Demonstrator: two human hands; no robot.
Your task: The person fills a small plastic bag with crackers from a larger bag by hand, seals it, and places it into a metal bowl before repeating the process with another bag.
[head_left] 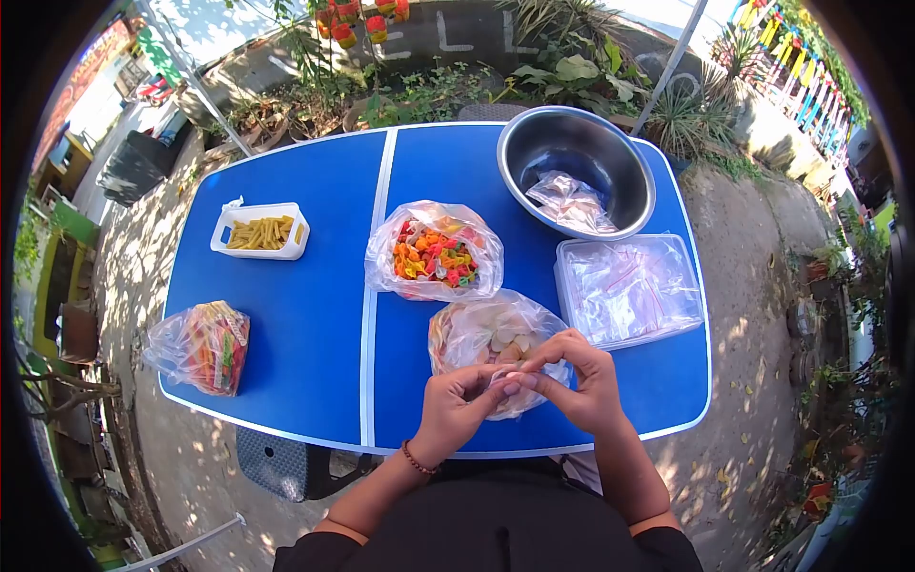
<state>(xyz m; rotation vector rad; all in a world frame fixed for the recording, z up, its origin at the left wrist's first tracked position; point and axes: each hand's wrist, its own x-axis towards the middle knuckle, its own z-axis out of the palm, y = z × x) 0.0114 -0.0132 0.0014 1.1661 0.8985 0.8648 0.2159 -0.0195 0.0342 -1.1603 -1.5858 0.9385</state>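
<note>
My left hand (456, 408), with a beaded bracelet at the wrist, and my right hand (579, 383) meet near the table's front edge. Thumbs and fingers of both are pinched together on a small clear plastic bag (503, 376), mostly covered by the fingers. Just beyond and beneath them lies an open, larger plastic bag (510, 329) of pale round pieces. Farther back stands another open plastic bag (435, 250) full of small orange, red, yellow and green pieces. To the right, a clear plastic container (629, 291) holds a pile of flat clear bags.
A steel bowl (578, 143) with filled packets (572, 202) stands at the back right. On the left are a white tub (276, 250) of yellowish sticks and a bag of colourful strips (205, 349). A grey stool (272, 462) sits under the front edge of the blue table (295, 353).
</note>
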